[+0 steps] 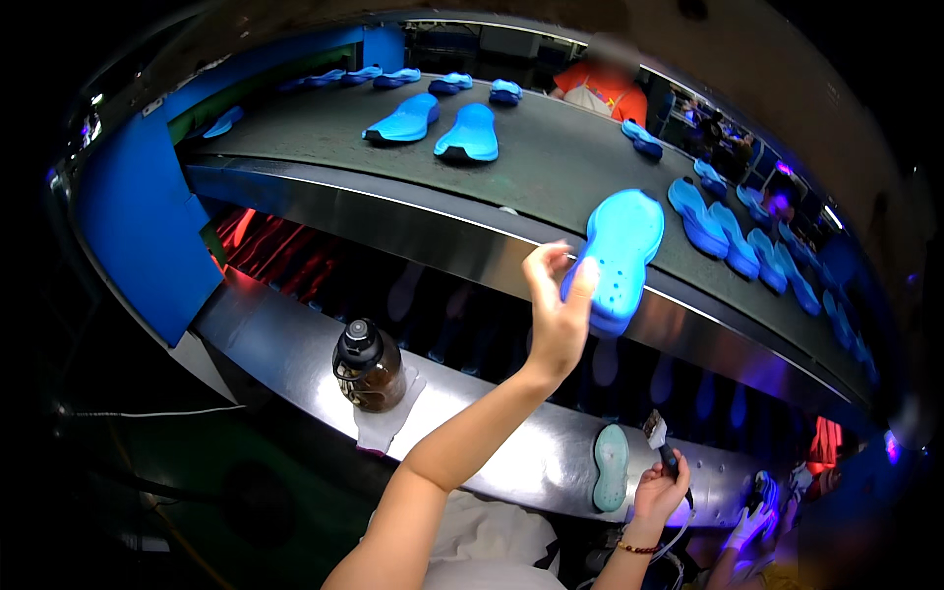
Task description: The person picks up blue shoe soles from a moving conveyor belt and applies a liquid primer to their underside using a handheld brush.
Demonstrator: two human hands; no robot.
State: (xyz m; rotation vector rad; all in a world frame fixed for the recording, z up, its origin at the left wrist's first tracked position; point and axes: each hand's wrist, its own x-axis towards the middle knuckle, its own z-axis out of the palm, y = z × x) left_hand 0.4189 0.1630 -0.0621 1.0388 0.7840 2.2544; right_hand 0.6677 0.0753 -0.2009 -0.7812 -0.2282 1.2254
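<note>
Pinching a blue sole point(626, 246), left hand point(560, 320); gripping a brush point(669, 459), right hand point(657, 497), with a green sole point(611, 467) just to its left!

Place: shoe factory | my evidence: I see a long conveyor belt point(560, 162), many blue shoe soles point(626, 236) | steel ledge point(280, 344) | co-worker point(631, 101) opposite

Glare whitens the steel ledge point(541, 454) amid dimness.
</note>
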